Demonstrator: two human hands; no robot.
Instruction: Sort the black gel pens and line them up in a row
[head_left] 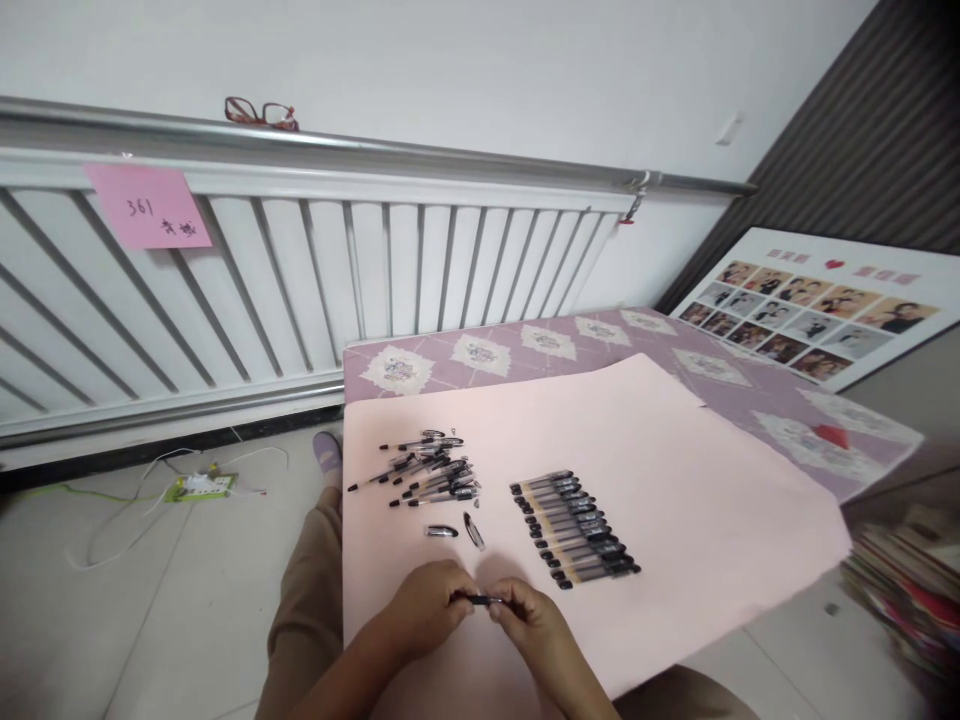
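Between my two hands a dark pen lies level, close over the near part of the pink sheet. My left hand pinches one end of it, and my right hand pinches the other. Much of the pen is hidden by my fingers. Just beyond my hands are two loose pen caps on the sheet. A jumbled pile of black pens is farther left. To the right, several pens form a neat slanted row, side by side.
The sheet covers a table with a purple patterned cloth. A white radiator runs behind it, with glasses on its pipe. A photo board leans at the right. On the floor are a power strip and stacked papers.
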